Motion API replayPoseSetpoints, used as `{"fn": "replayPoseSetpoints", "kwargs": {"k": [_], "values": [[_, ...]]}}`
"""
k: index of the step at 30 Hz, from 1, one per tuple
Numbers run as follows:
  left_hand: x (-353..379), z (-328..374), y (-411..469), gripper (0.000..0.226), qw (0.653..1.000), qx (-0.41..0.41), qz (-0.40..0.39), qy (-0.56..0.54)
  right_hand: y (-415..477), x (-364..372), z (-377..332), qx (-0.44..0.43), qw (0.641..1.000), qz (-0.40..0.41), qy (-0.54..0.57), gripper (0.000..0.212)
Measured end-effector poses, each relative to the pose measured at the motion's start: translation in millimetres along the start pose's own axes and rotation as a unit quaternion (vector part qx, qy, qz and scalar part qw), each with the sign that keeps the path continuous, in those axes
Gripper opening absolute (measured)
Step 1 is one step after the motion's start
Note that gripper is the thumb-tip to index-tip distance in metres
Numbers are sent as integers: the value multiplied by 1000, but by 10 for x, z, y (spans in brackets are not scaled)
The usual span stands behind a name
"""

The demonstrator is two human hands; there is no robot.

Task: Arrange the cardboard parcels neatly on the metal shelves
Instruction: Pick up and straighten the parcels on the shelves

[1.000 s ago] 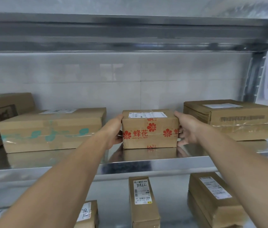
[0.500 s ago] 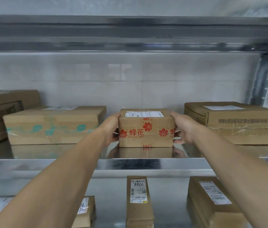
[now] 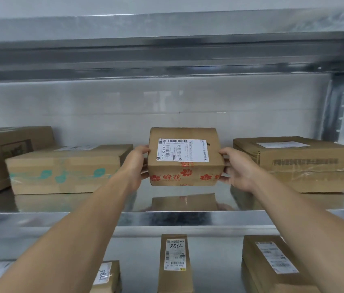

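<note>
From my end I see both hands on the flower-taped parcel (image 3: 184, 157). The left hand (image 3: 137, 163) grips its left side and the right hand (image 3: 238, 168) its right side, thumbs hooked on the upper edge and fingers curled round the side faces. The parcel sits in the gap between the teal-taped parcel (image 3: 67, 168) and the wide flat parcel (image 3: 297, 163), touching neither. It looks raised off the metal shelf (image 3: 188, 217), with a strip of bare steel between its bottom edge and its reflection, and it is tipped toward me so the white shipping label (image 3: 182, 150) faces the camera. I judge it light: a small box carried at arm's length by side pressure alone. The cardboard looks stiff and square, so a squeeze on opposite faces should hold without denting it. The glossy tape band across the front could be slick, so I'd place my fingers on bare board behind it. The shelf is polished steel, so once set down the box should slide easily. I'd nudge it square from the sides rather than push on the label.
</note>
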State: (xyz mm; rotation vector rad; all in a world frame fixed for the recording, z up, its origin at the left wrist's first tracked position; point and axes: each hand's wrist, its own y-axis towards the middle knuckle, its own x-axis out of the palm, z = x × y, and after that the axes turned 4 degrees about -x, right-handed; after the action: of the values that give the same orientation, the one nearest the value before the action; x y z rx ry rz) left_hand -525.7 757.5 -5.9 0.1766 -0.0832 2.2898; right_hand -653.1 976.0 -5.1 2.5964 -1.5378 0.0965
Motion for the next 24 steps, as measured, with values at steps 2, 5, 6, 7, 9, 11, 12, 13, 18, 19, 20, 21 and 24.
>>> {"fn": "replayPoseSetpoints", "kwargs": {"k": [2,5,6,7,9,11,12,13,18,19,20,21,24], "values": [[-6,6,3,24,1000,0,-6,-6,-17,-27,-21,0,1000,-5,11,21],[-11,1,22,21,1000,-3,-15,-16,-45,-44,-41,-4,1000,-9,27,22],[-8,1,28,22,1000,-3,-16,-17,-48,-43,-45,-7,999,-10,31,23],[-10,-9,41,24,1000,-3,-13,-18,-48,-38,-42,-11,999,-11,37,24],[-11,-14,53,30,1000,-5,-5,-24,-43,-22,-39,-15,998,-4,58,26],[-22,-29,66,36,1000,-8,0,-30,-33,-8,-36,-16,997,6,72,30],[-26,-35,71,38,999,-10,0,-31,-28,-1,-34,-15,997,9,74,31],[-28,-41,69,40,999,-12,-1,-32,-19,3,-28,-14,997,12,75,32],[-19,-51,73,42,999,-19,0,-33,32,37,5,-18,997,23,68,39],[-19,-54,86,41,999,-16,0,-31,40,50,11,-17,997,24,69,39],[-21,-61,99,40,999,-12,-4,-30,46,64,12,-15,997,26,68,39],[-16,-69,112,39,999,-9,-9,-30,56,73,17,-11,997,27,69,39],[-15,-72,102,38,999,0,-10,-34,81,99,20,-3,997,33,76,41]]}}
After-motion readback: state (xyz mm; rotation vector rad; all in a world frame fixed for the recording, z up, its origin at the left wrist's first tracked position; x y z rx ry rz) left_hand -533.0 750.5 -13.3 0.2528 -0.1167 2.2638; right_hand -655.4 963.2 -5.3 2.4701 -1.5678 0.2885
